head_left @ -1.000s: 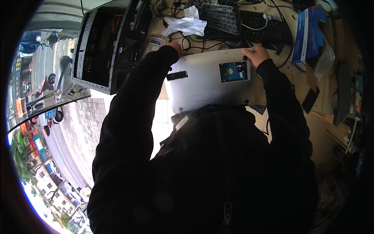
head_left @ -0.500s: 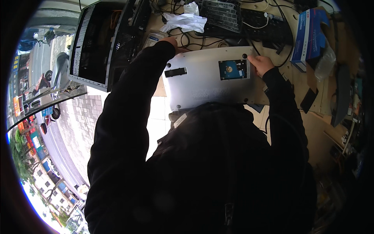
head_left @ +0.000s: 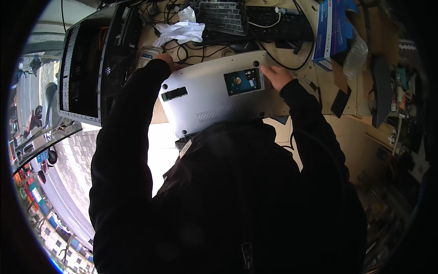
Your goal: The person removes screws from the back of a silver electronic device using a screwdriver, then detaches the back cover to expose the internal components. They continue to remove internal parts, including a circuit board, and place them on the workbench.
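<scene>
A silver laptop [head_left: 211,102] is turned bottom side up, its near edge against my dark jacket. Two bays in its underside are uncovered. The right one shows a hard drive [head_left: 243,82]; the left one is a narrow dark slot [head_left: 174,94]. My right hand [head_left: 277,77] grips the far right corner, thumb on the bottom cover and fingers mostly hidden underneath. At the far left corner, my left hand [head_left: 168,60] is closed on the edge, its fingers largely out of sight past the sleeve.
An opened computer case [head_left: 82,68] stands at left. Behind the laptop lie crumpled white paper [head_left: 180,32], a loose keyboard part [head_left: 223,17], a black keyboard [head_left: 287,27] and tangled cables. A blue-and-white box [head_left: 329,34] sits at the right, with clear plastic packaging [head_left: 355,59] beside it.
The view has swung right, so everything sits further left in the picture. The laptop has tilted slightly, its left end now nearer me. Both hands keep their hold.
</scene>
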